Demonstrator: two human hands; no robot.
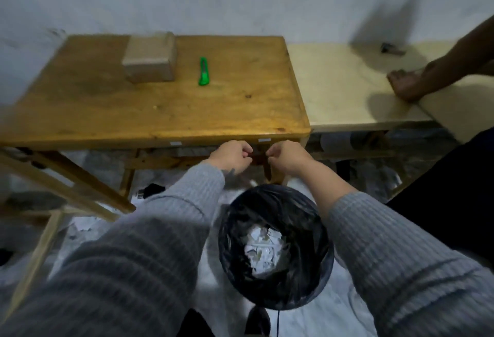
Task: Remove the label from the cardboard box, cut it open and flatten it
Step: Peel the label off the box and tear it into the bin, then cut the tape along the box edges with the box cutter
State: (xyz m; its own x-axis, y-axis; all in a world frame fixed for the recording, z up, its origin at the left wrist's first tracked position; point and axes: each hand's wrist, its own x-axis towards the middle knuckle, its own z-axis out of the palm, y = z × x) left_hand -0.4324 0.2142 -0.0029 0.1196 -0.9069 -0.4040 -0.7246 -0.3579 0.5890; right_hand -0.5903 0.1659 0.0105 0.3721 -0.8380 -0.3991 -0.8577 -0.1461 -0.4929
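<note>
A closed brown cardboard box sits at the back left of the wooden table. To its right lies a green utility knife. My left hand and my right hand hover close together just below the table's front edge, above a bin. Both have their fingers curled inward, fingertips nearly meeting. Nothing shows plainly between the fingers.
A black-bagged bin holding several white paper scraps stands on the floor under my forearms. A pale table adjoins on the right, where another person's hand rests. Wooden frame pieces stand at lower left.
</note>
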